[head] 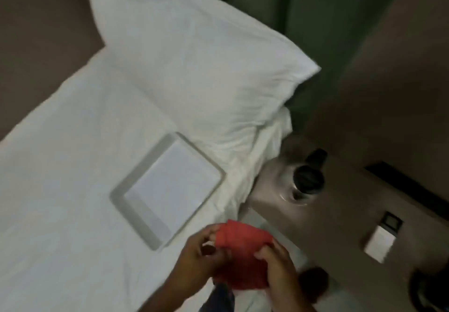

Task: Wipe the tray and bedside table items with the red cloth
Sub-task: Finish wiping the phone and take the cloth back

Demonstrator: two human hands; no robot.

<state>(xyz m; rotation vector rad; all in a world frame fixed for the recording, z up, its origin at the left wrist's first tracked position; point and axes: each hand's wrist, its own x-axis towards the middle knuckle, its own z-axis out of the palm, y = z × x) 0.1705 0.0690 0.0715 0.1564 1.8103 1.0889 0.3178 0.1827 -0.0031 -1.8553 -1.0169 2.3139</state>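
A red cloth [243,251] is bunched between both my hands near the bottom centre of the head view. My left hand [196,260] grips its left side and my right hand [279,265] grips its right side. A pale rectangular tray [121,196] lies flat on the white bed, up and to the left of my hands, with nothing on it. On the bedside table [340,214] to the right stand a dark kettle [307,178] and a small white box-like item [380,241]. The picture is blurred.
A large white pillow [194,68] leans against the green headboard [315,20] behind the tray. A dark slot or handle [408,185] runs along the wall panel at right. A dark round object [313,280] sits low near my right hand.
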